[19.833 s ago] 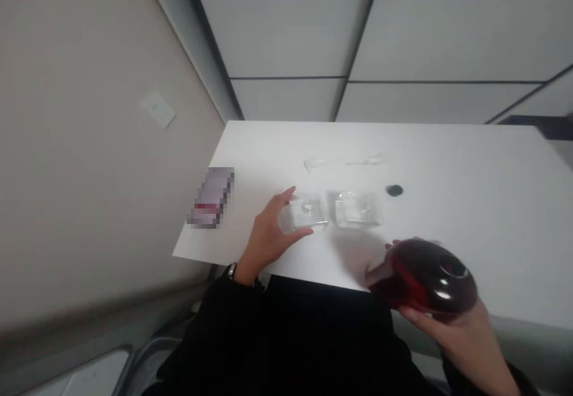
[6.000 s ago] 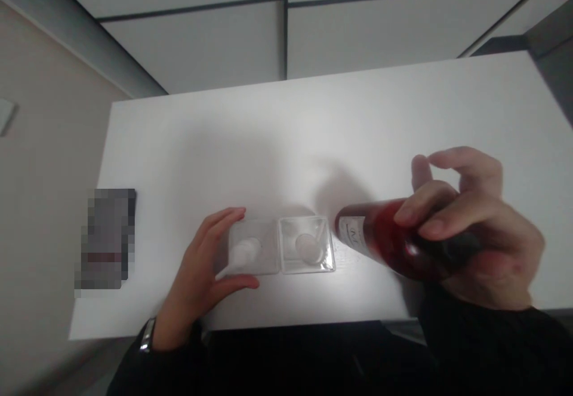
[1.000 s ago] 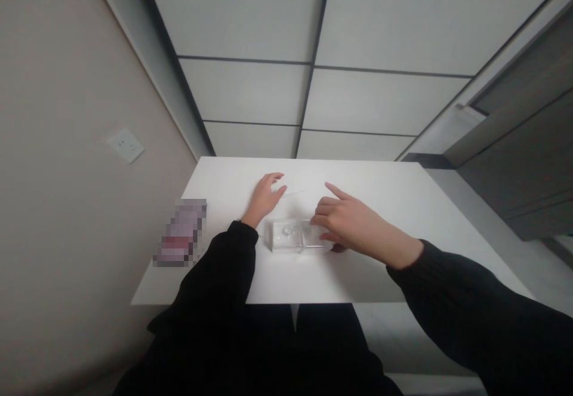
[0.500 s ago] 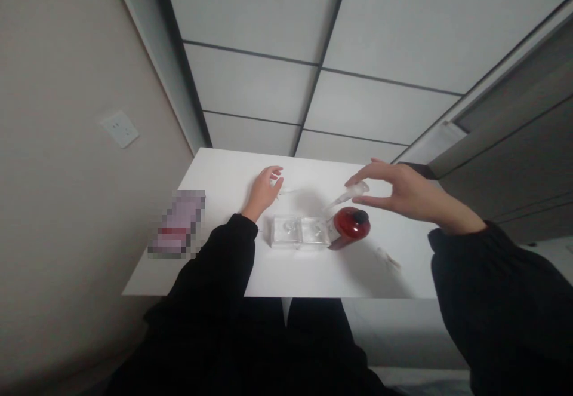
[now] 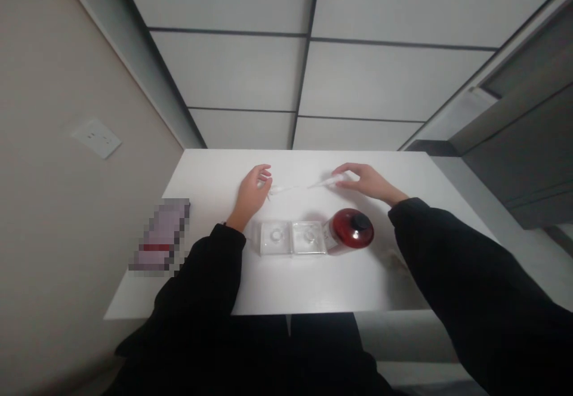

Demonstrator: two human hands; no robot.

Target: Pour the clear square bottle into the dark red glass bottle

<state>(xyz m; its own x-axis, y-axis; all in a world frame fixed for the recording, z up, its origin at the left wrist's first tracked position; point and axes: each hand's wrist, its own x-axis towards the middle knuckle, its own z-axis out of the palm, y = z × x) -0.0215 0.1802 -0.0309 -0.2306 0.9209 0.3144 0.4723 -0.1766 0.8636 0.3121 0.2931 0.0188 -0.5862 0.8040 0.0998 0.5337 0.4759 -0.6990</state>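
My right hand (image 5: 362, 182) pinches the wide end of a clear dropper (image 5: 330, 180) between thumb and fingers, low over the back of the white table. Its thin tip points left. My left hand (image 5: 254, 192) rests on the table with fingers loosely curved and apart. A second thin, clear dropper-like piece (image 5: 283, 189) lies by that thumb, its tip facing right; its other end is partly hidden by the hand. In front are two joined clear square containers (image 5: 276, 248), each with a round shape inside. A red bottle (image 5: 347, 229) with a black cap stands at their right side.
A blurred-out pinkish phone-like object (image 5: 165, 229) lies on the left of the white table (image 5: 313, 294). A small pale item (image 5: 396, 260) sits near my right sleeve, partly hidden. Panelled doors rise behind the table, and a wall with a socket (image 5: 97, 138) stands at left.
My right hand has lowered the dropper from above the red bottle to the table's back, tip now level and pointing left. My left hand stays in place; the view has shifted slightly.
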